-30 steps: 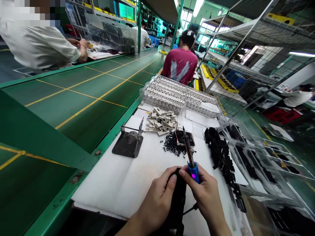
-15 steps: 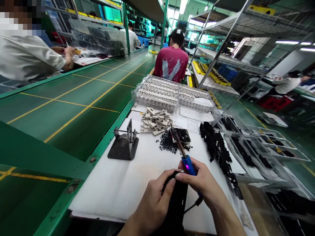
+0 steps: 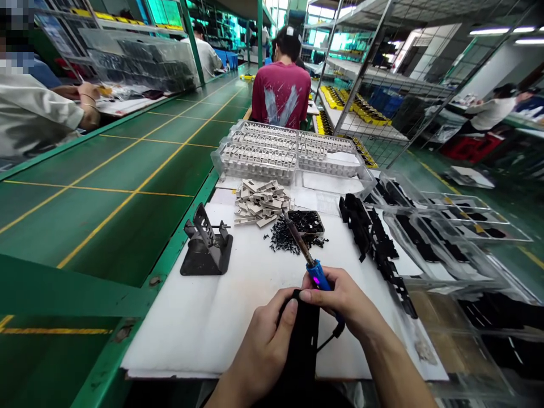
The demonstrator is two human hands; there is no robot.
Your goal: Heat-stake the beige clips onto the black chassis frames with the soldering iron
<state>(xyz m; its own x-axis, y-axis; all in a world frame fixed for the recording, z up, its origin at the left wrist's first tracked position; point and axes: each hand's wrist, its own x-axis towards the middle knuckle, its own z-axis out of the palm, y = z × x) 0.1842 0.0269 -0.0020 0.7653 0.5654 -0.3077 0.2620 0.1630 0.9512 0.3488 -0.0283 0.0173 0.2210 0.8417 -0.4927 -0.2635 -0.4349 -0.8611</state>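
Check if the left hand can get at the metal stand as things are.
Probably yes: only white sheet shows between the left hand and the metal stand. That hand holds the black part, though, so it would likely need to let go first.

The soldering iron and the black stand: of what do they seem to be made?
Soldering iron: handle probably smooth plastic, evenly blue; shaft likely metal, dull, brownish, as if heat-stained. Black stand: perhaps painted sheet metal, since its upright plate looks thin and slotted.
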